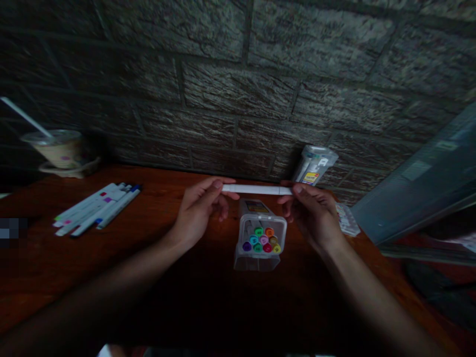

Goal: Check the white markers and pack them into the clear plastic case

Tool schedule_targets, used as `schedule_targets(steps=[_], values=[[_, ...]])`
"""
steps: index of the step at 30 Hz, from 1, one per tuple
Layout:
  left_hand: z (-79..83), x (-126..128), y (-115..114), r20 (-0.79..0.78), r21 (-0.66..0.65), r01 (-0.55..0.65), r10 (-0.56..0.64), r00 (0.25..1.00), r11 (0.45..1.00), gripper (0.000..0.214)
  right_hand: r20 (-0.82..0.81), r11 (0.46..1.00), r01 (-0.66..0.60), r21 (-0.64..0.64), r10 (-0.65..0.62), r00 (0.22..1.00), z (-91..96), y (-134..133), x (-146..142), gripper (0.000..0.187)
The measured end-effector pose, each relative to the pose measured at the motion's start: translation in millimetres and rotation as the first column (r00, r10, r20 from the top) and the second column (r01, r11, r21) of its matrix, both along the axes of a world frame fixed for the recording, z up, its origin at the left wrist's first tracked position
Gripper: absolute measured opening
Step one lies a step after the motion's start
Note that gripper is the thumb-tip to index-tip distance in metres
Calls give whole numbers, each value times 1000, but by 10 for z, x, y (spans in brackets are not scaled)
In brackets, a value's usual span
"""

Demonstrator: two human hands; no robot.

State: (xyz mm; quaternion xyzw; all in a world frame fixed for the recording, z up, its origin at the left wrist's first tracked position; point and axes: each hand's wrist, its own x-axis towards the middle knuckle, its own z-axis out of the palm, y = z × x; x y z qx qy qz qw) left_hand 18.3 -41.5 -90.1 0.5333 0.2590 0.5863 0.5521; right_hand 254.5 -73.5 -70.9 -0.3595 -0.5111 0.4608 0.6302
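A white marker point(256, 189) is stretched level between my two hands, above the table. My left hand point(203, 206) pinches its left end between thumb and fingers. At the other end, my right hand point(311, 208) grips it the same way, hiding the tip. Just below the marker, between my hands, a clear plastic marker case point(256, 210) lies on its side with its mouth toward me. Several markers with coloured, numbered caps point(262, 240) fill it, green, orange, purple, pink, red and yellow among them. Its lid point(256, 263) hangs open at the front.
Several loose white markers point(100, 208) lie in a bunch on the wooden table point(167, 277) at left. Behind them stands a drink cup point(61, 148) with a straw. Another clear case point(316, 161) leans by the brick wall point(223, 94); a clear plastic piece point(347, 219) lies right.
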Motion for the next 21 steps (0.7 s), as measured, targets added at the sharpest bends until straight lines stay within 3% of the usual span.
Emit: schedule_targets(steps=[21], values=[[7, -24, 9, 118, -5, 79, -78, 990, 997, 24, -140, 989, -126, -74, 115, 983, 33, -8, 21, 21]])
